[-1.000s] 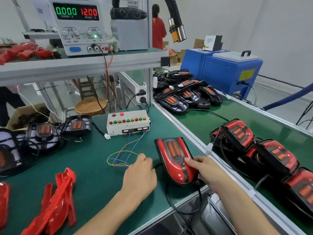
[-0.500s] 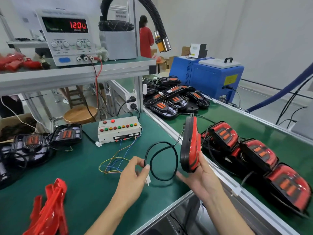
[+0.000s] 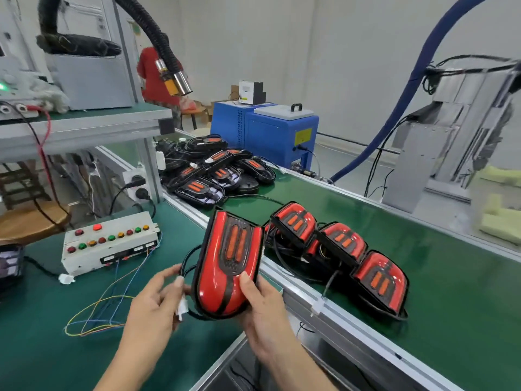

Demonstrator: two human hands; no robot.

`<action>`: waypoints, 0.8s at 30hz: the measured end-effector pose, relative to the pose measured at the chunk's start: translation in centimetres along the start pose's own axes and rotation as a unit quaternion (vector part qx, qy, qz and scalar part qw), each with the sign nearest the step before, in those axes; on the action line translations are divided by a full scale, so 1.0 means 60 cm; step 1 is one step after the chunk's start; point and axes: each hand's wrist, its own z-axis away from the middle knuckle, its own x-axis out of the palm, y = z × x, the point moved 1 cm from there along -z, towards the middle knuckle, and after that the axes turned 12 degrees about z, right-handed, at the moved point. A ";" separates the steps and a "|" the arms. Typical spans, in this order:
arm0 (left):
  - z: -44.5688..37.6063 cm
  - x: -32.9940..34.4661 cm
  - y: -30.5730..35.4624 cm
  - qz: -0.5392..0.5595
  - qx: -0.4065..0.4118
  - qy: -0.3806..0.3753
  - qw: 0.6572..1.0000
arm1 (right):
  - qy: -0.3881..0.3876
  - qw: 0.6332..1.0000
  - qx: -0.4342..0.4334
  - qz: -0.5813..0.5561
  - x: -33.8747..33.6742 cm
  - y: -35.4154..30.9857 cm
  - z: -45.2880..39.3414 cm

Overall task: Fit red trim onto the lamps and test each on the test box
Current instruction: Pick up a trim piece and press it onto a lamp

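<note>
At the left, the test box (image 3: 110,244) sits on the green bench (image 3: 56,348), its coloured wires (image 3: 112,300) trailing toward the person. The left hand (image 3: 153,303) is curled, pinching the lamp's black cable (image 3: 187,256) with the white plug (image 3: 181,307) at its fingers. Just beside it, the red-trimmed lamp (image 3: 227,266) is held up above the bench edge, face toward the camera, the right hand (image 3: 263,303) gripping its lower end, thumb on the front. To the right, three finished lamps (image 3: 341,244) lie on the conveyor belt (image 3: 451,277).
</note>
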 end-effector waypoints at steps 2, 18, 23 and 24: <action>-0.007 0.016 0.000 0.048 -0.015 0.009 0.999 | 0.030 0.998 -0.016 0.055 0.005 -0.010 0.003; -0.049 0.056 0.022 0.028 -0.008 -0.089 0.996 | 0.057 0.987 -0.075 0.132 0.013 -0.055 -0.010; -0.076 0.085 0.035 0.073 -0.009 -0.095 0.993 | 0.019 0.997 -0.011 0.074 -0.012 -0.104 -0.033; -0.079 0.098 0.037 0.086 -0.005 -0.091 0.992 | 0.002 0.998 -0.010 0.067 -0.017 -0.115 -0.038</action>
